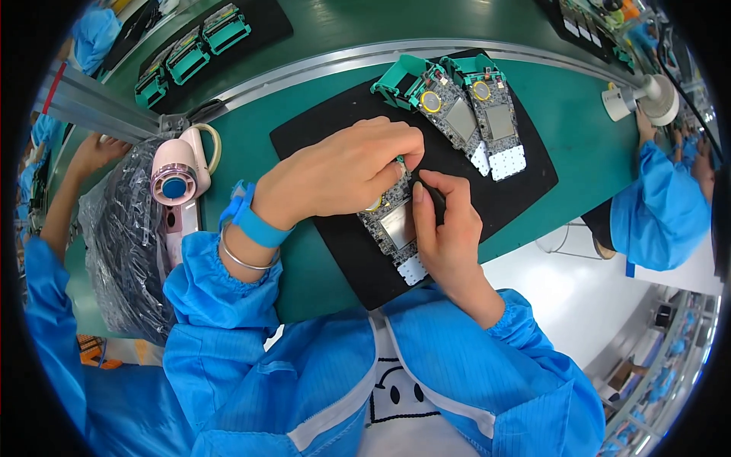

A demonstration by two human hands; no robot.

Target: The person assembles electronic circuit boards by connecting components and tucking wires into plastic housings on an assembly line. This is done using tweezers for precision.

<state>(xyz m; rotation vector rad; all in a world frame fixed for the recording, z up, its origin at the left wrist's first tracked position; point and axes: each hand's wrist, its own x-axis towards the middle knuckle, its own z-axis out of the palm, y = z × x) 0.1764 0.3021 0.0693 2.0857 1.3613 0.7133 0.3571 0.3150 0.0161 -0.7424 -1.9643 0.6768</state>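
A circuit board with a silver square shield and a white lower end lies on the black mat in front of me. Curled over its upper end is my left hand, fingers closed on the board and hiding most of that part; a bit of green shows at the fingertips. My right hand rests along the board's right edge, thumb and forefinger pinched close to the left fingers. Something dark shows between them, too hidden to name. Two similar boards with green plastic frames lie at the mat's far right.
To the left stand a pink handheld fan and crumpled dark plastic bag. A metal rail crosses behind the mat, with several green-framed units beyond. A white round device stands at right. Co-workers' blue sleeves show on both sides.
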